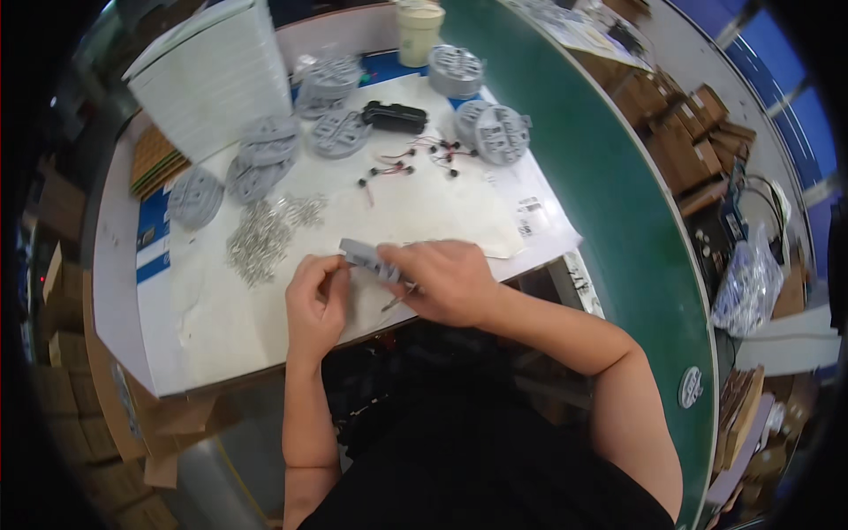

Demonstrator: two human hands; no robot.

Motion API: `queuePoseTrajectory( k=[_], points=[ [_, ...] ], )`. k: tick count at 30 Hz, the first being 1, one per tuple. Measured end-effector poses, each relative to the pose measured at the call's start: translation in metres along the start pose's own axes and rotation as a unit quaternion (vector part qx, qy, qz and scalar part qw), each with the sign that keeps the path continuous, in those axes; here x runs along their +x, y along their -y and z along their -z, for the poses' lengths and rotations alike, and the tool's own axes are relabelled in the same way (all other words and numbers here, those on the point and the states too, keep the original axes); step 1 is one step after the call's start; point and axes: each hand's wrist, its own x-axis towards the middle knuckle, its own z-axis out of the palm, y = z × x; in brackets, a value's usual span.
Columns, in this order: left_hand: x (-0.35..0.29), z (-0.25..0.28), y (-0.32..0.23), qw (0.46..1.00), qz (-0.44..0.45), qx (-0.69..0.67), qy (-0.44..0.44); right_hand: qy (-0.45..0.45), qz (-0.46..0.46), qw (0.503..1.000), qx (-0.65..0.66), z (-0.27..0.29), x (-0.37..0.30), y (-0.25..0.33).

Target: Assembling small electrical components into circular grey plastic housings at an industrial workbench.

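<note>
My right hand grips a grey round plastic part, tilted on edge above the front of the worktable. A thin metal piece sticks out below the fingers of that hand; its kind is unclear. Close beside the part's left end, my left hand has thumb and fingers pinched together, and what they hold is too small to make out. To the far left of the hands lies a pile of small silvery metal pieces. Several small black components with red wires are scattered beyond the hands.
Stacks of similar grey round parts stand along the back and left. Among them are a black case-like object, a cream tub and a large white box. A green counter curves along the right, with one grey disc on it.
</note>
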Motion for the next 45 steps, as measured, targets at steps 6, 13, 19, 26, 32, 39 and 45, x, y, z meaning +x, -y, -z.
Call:
queuePoseTrajectory(
  k=[6, 13, 19, 26, 32, 39, 45],
  points=[
    [-0.010, 0.014, 0.000, 0.998, 0.061, -0.013, -0.027, -0.238, -0.372, 0.887, -0.132, 0.117, -0.022, -0.166],
    [-0.015, 0.024, 0.021, 0.988, 0.115, -0.094, -0.028, -0.129, -0.601, 0.699, -0.364, 0.251, -0.223, -0.361],
    [-0.016, 0.025, 0.015, 0.997, 0.050, -0.051, 0.000, -0.192, -0.478, 0.835, -0.190, 0.195, -0.108, -0.323],
    [-0.020, 0.024, 0.013, 0.998, 0.043, -0.038, -0.020, -0.021, -0.450, 0.891, -0.053, 0.088, 0.022, -0.256],
    [-0.017, 0.021, 0.009, 0.996, -0.004, 0.018, -0.090, -0.129, -0.355, 0.916, -0.135, 0.092, 0.042, -0.212],
    [-0.003, 0.007, -0.017, 0.983, -0.101, 0.129, -0.082, 0.164, -0.314, 0.934, 0.047, 0.005, 0.035, -0.062],
    [-0.004, 0.003, -0.004, 0.981, -0.055, 0.178, 0.046, 0.166, -0.263, 0.948, 0.076, -0.032, 0.084, -0.061]
  ],
)
